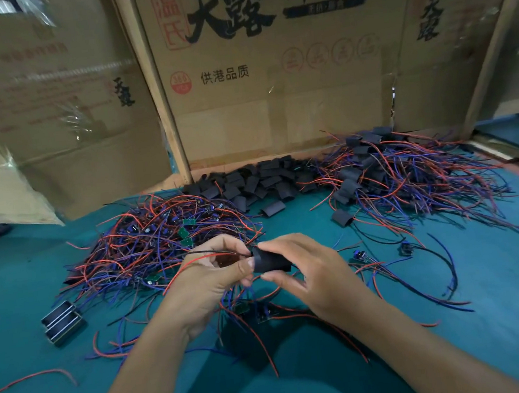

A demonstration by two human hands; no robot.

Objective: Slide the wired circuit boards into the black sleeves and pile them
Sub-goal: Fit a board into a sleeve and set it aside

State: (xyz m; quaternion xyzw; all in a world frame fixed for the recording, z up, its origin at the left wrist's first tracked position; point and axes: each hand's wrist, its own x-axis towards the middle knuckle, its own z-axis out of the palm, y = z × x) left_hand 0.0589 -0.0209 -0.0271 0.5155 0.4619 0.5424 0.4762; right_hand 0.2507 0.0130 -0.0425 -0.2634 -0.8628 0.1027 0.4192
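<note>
at centre, the right hand (308, 274) pinches a flat black sleeve (271, 261) between thumb and fingers. the left hand (209, 278) curls around a wired circuit board (226, 260) at the sleeve's open end; its red and black wires trail toward 9 o'clock. at 10 o'clock lies a tangle of bare boards (160, 238); at 12 o'clock a heap of empty sleeves (250, 184); at 2 o'clock a pile of sleeved boards (409, 174). cardboard walls (273, 98) close the far edge of the green bench (504, 314).
</note>
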